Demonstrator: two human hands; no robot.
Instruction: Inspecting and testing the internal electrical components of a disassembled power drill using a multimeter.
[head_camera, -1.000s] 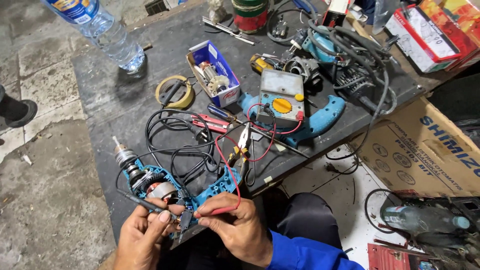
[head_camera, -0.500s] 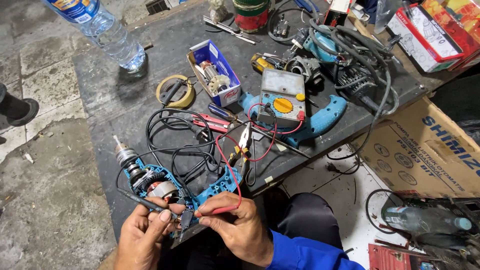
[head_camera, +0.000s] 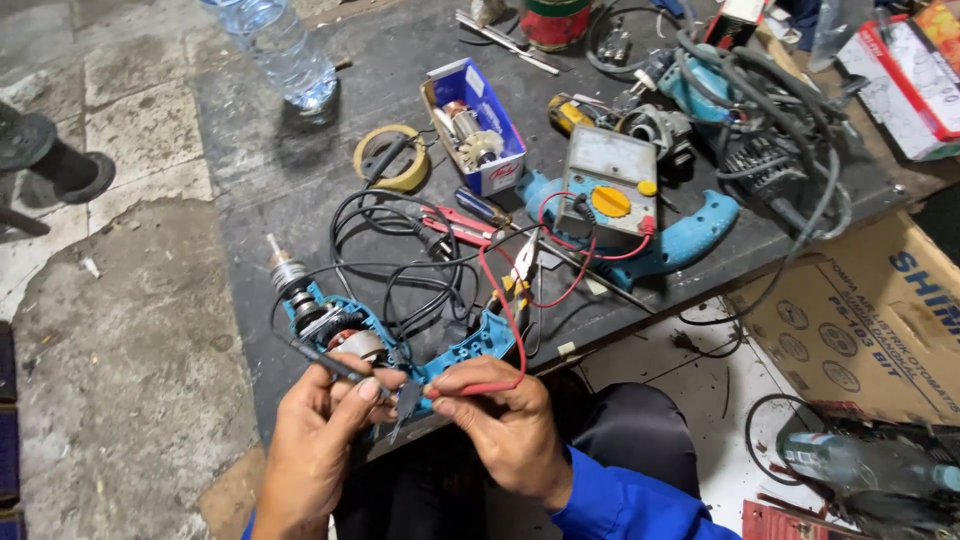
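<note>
A dark work mat (head_camera: 300, 120) covers the low bench, strewn with tools and cable. On its near edge lies the opened blue drill (head_camera: 385, 335), its casing off and motor showing; its long axis runs slantwise, chuck pointing up and away to the left, handle end lying down to the right, just ahead of both hands. Further back sits a grey analogue meter (head_camera: 610, 185) with a yellow dial, resting on a second blue drill body (head_camera: 680, 240). A red lead (head_camera: 505, 300) loops from it to the near edge. The right hand (head_camera: 500, 425) pinches the red probe (head_camera: 470, 388) between thumb and fingers at the drill's handle end. The left hand (head_camera: 315, 440), nearer the motor, pinches the black probe (head_camera: 325, 362), tip slanting towards the chuck side
</note>
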